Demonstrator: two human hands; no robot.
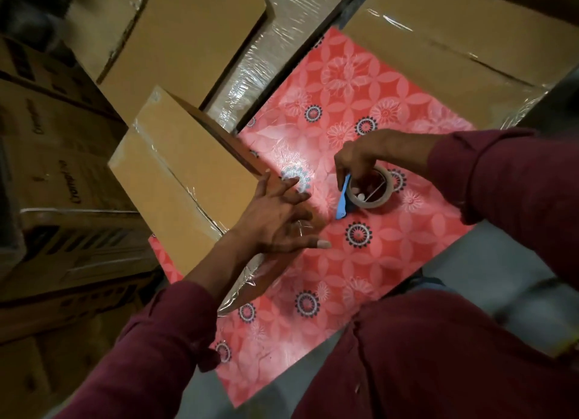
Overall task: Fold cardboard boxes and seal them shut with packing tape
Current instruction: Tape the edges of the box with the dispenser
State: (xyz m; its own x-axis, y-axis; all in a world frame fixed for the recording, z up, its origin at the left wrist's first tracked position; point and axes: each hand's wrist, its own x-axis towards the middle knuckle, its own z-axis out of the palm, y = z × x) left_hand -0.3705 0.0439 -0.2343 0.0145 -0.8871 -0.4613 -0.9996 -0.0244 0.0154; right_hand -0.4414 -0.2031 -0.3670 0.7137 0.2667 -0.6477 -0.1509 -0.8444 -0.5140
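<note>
On the pink flowered mat [360, 83] under me, ringed by stacks of wrapped cartons [175, 39], everything for this step sits close together. Biggest is the cardboard box [175, 180] at my left, lying partly on the mat, its flaps closed and clear tape glinting along the seam and over the near end. It looks sealed to me, so I judge the job now is to finish this 1 off and make ready for the next.

My left hand [282, 221] hovers beside the box's near corner, fingers spread and straight, holding nothing; whether the fingertips touch the box or the mat I cannot tell. To do this well I would press that palm along the seam and down the end, rubbing out lifted film.

My right hand [357, 161] curls down into the core of the tape roll [371, 188], which stands on the mat well clear of the box. A small blue cutter [343, 196] is pinched against the roll's outer side. I should keep its blade pointed away from my left fingers and find the loose tape end before lifting.
</note>
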